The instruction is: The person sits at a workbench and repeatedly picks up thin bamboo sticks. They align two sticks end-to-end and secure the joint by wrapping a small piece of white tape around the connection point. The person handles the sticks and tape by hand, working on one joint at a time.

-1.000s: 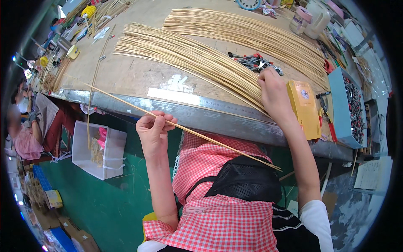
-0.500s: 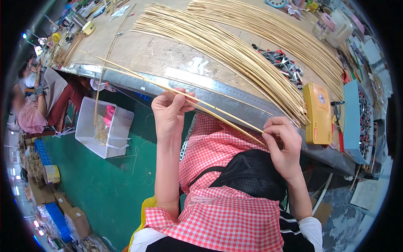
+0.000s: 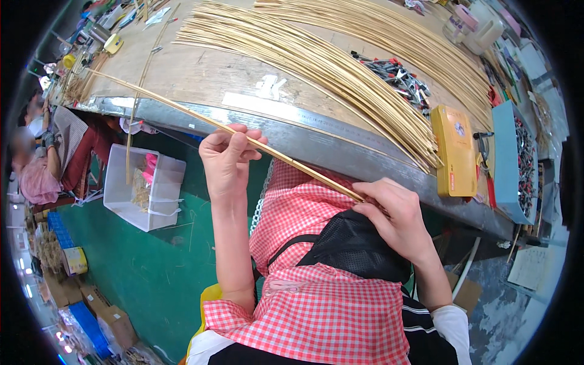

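Note:
My left hand pinches long, thin bamboo strips between thumb and fingers, partway along them. At their near right end, my right hand is closed on the same strips, its fingers hiding the tips. The strips lie against each other and slant from the table's far left down to my lap, above the table edge. Beyond them a thick bundle of similar strips rests on the table, with a second bundle behind it. A ruler lies along the table's near edge.
Small black-and-red clips lie between the bundles. To the right stand a yellow tin and a blue box holding more clips. A white bin sits on the green floor at left. Another person sits beyond it.
The two strips, spread apart before, now lie together as one. My right hand has moved left and turned over their end. My left hand has shifted slightly left.

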Motion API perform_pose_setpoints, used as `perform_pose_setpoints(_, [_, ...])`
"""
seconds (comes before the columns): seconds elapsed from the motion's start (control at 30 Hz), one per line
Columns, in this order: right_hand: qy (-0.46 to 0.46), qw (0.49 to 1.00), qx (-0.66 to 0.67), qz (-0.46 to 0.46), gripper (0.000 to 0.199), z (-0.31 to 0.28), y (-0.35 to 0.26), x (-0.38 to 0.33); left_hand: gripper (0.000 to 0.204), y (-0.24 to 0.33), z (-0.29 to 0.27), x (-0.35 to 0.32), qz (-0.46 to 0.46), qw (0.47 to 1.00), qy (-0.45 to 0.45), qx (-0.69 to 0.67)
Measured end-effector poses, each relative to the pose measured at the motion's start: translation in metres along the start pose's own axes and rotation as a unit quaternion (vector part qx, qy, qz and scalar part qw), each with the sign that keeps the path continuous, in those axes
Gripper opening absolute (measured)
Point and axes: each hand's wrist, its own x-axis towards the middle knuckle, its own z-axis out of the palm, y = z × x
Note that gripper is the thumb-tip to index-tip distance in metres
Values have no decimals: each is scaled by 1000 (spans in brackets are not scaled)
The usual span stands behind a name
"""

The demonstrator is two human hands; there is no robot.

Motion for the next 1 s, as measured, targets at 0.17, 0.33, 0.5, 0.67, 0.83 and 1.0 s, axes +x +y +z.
perform_pose_setpoints(0.17, [-21,999,-22,-36,10,4,5,8,18,3,2,-1,12,1000,-3,5])
perform_pose_setpoints(0.33, [-76,997,7,-23,11,7,9,13,17,5,-2,-1,22,1000,5,-12])
perform_pose_setpoints(0.5, [-98,991,79,-43,12,3,4,31,25,13,-1,1,32,999,30,21])
perform_pose_setpoints(0.67, [-33,979,199,5,11,-13,-13,60,22,14,38,-12,5,994,-71,83])
perform_pose_setpoints(0.83, [125,955,256,-86,8,-21,-37,88,23,33,106,-14,28,948,-262,179])
perform_pose_setpoints(1.0, [192,935,250,-163,14,-34,-53,96,13,48,126,10,122,937,-227,236])
